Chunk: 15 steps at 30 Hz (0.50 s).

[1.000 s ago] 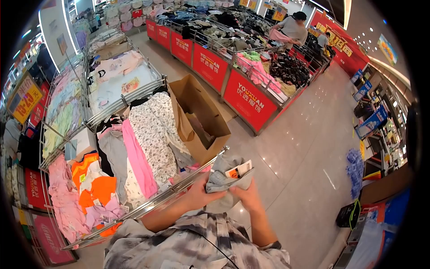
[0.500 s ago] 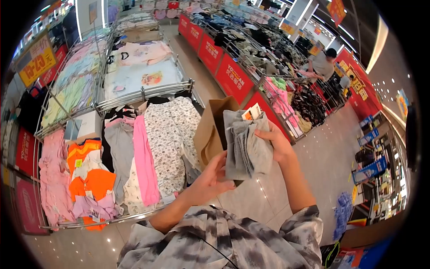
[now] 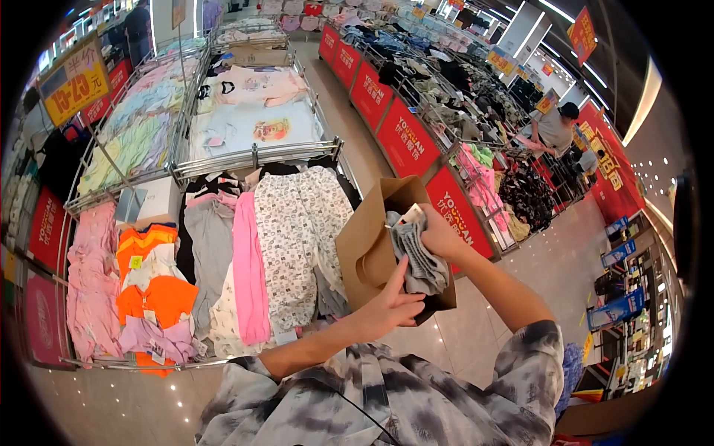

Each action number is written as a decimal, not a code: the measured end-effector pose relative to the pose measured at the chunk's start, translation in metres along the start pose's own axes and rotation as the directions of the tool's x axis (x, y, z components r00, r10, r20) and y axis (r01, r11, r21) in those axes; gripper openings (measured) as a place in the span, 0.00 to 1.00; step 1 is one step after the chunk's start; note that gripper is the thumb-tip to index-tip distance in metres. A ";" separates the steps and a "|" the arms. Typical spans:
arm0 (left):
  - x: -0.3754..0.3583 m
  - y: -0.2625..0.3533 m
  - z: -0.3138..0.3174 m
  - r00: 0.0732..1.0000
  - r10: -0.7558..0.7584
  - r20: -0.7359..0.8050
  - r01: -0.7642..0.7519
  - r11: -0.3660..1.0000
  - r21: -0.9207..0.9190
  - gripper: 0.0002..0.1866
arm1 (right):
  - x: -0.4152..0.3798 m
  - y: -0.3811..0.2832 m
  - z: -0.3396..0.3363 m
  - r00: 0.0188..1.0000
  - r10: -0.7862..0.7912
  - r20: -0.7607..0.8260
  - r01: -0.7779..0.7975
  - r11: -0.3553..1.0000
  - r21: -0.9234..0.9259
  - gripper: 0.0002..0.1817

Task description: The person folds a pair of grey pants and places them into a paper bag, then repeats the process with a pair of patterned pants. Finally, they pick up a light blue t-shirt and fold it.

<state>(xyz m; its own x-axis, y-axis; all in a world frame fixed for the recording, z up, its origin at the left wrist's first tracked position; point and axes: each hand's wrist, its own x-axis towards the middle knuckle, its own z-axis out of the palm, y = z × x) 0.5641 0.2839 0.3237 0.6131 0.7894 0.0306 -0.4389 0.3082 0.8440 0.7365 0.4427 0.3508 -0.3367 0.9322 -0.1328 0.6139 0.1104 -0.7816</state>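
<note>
A brown paper bag (image 3: 363,253) with a paper handle hangs tilted in front of me, its mouth facing up and right. My right hand (image 3: 444,236) grips a folded grey garment (image 3: 420,262) that sits partly inside the bag's mouth. The garment's folds are stacked, and a white-and-orange tag (image 3: 409,217) shows at its top. At the bag's near rim, my left hand (image 3: 390,303) holds the bag, with a finger stretched up against the garment. The bag hides part of that hand's grip.
Left of the bag stands a metal-railed bin (image 3: 256,152) with patterned white pants (image 3: 297,238), pink leggings (image 3: 249,267) and orange clothes (image 3: 167,301). Red-panelled bins (image 3: 405,141) line the aisle's right side. Another person (image 3: 554,128) stands at the far right bin.
The grey garment has moved from above the bag down into its mouth with my right hand. The bag has tilted and shifted right. The view has turned slightly.
</note>
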 end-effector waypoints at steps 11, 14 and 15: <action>-0.022 0.031 -0.005 0.989 0.016 0.146 -0.088 0.860 0.502 0.33 | 0.075 0.164 0.106 0.977 0.131 0.166 -0.049 0.903 -0.426 0.35; -0.033 0.037 -0.010 0.971 0.181 0.158 -0.238 0.806 0.542 0.28 | 0.079 0.170 0.129 0.943 0.144 0.299 0.030 0.860 -0.509 0.34; -0.043 0.048 -0.012 0.958 0.243 0.154 -0.287 0.776 0.562 0.25 | 0.080 0.171 0.133 0.934 0.151 0.325 0.055 0.837 -0.545 0.33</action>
<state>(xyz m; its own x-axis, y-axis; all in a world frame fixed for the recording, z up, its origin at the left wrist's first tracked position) 0.5090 0.2714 0.3566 0.5819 0.7490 0.3170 -0.1477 -0.2860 0.9468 0.7200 0.4900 0.1257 -0.4539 0.7749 -0.4399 0.8843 0.3312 -0.3291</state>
